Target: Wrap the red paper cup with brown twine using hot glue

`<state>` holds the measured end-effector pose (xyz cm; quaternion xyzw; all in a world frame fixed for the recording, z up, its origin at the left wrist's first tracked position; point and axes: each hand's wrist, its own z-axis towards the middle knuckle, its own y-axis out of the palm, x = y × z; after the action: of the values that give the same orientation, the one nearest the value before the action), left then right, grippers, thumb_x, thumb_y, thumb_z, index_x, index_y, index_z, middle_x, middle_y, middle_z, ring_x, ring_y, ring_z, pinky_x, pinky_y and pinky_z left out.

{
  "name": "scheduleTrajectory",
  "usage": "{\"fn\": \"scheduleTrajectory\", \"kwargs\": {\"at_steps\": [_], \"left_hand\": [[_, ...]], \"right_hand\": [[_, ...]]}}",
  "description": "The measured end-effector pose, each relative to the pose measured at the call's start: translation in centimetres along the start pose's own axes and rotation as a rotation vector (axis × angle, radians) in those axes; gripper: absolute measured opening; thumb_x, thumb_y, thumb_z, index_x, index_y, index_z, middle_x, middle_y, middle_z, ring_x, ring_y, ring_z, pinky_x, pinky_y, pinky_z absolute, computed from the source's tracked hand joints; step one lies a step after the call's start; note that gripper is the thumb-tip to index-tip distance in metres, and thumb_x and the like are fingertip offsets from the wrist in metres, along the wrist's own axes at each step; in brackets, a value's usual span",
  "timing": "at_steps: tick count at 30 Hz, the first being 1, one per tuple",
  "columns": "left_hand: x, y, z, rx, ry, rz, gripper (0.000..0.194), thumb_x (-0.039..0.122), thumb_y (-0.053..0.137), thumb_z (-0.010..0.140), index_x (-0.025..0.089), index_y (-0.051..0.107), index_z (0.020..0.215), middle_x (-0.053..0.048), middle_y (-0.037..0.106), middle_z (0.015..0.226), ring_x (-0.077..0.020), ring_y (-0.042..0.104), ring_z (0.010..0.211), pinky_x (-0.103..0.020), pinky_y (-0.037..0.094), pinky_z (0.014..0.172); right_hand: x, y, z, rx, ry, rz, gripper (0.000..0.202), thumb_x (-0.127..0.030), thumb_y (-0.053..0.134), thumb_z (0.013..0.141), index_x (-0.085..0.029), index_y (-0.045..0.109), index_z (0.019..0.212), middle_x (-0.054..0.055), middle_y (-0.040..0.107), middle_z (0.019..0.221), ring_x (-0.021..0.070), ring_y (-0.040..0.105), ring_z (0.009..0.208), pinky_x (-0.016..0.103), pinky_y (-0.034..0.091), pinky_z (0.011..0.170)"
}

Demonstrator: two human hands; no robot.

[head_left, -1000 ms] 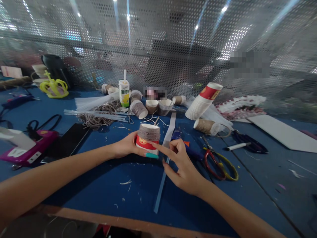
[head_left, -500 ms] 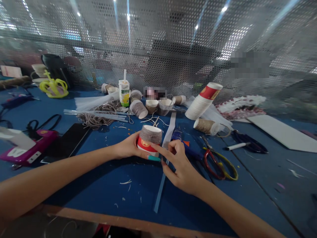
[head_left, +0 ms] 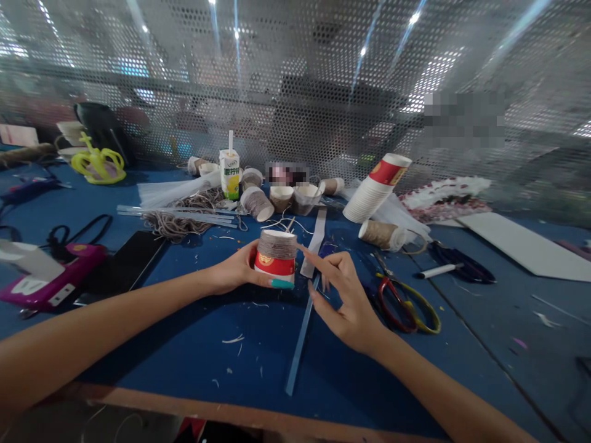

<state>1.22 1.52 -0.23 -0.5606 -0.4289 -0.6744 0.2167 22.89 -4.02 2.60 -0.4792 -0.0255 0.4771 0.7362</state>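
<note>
My left hand (head_left: 235, 271) is wrapped round a red and white paper cup (head_left: 277, 266), raised a little over the table. Grey yarn (head_left: 277, 245) circles the cup's upper part in close rows. A teal-coloured nail shows on my left thumb, across the cup's lower front. On the cup's right side is my right hand (head_left: 347, 298), its fingers apart and index finger stretched out. That fingertip is at the yarn's edge; I cannot tell whether it touches. A clear flat strip (head_left: 302, 344) lies on the table under my right hand.
Red and yellow handled scissors (head_left: 409, 307) lie to the right, near a white marker (head_left: 438, 272). Behind stand stacked paper cups (head_left: 369, 200), a juice carton (head_left: 229, 175) and several wrapped cups. Loose grey yarn (head_left: 175, 224), a black phone (head_left: 133, 261) and a purple device (head_left: 69, 277) are left.
My right hand has drawn back to the right, its index finger moving off the cup's front to its side. The cup's red front is now less covered.
</note>
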Motion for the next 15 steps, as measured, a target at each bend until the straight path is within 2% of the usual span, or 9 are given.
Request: {"fn": "scheduleTrajectory", "kwargs": {"at_steps": [4,7,11,15], "left_hand": [[0.2,0.1,-0.2,-0.004,-0.022,0.028,0.069,0.013,0.088,0.049,0.015,0.056,0.110,-0.007,0.069,0.101,-0.0208,0.066,0.091,-0.038,0.049,0.088],[0.2,0.0,-0.3,-0.039,-0.031,-0.007,0.069,0.012,0.087,0.049,0.016,0.056,0.110,-0.007,0.070,0.100,-0.0205,0.066,0.090,-0.038,0.049,0.088],[0.2,-0.3,-0.2,-0.078,-0.030,-0.074,0.066,0.014,0.087,0.050,0.015,0.059,0.110,-0.007,0.071,0.100,-0.0211,0.067,0.090,-0.038,0.048,0.089],[0.1,-0.5,-0.1,-0.102,-0.032,-0.116,0.065,0.014,0.086,0.051,0.014,0.060,0.111,-0.009,0.071,0.102,-0.0211,0.067,0.090,-0.037,0.049,0.088]], "right_hand": [[0.5,0.2,0.0,-0.132,0.085,0.083,0.067,-0.008,0.046,0.088,-0.042,0.035,0.144,0.003,0.038,0.090,0.0178,0.044,0.080,0.032,0.047,0.067],[0.7,0.4,0.0,-0.163,0.096,0.100,0.069,-0.009,0.048,0.087,-0.043,0.034,0.145,0.003,0.039,0.092,0.0182,0.044,0.080,0.034,0.048,0.070],[0.9,0.3,0.0,-0.094,0.043,0.116,0.068,-0.008,0.048,0.087,-0.046,0.037,0.143,0.003,0.039,0.090,0.0188,0.045,0.083,0.036,0.049,0.073],[1.4,-0.2,0.0,0.124,0.077,0.249,0.050,-0.018,0.054,0.088,-0.042,0.054,0.131,0.003,0.043,0.092,0.0174,0.047,0.081,0.035,0.049,0.073]]}}
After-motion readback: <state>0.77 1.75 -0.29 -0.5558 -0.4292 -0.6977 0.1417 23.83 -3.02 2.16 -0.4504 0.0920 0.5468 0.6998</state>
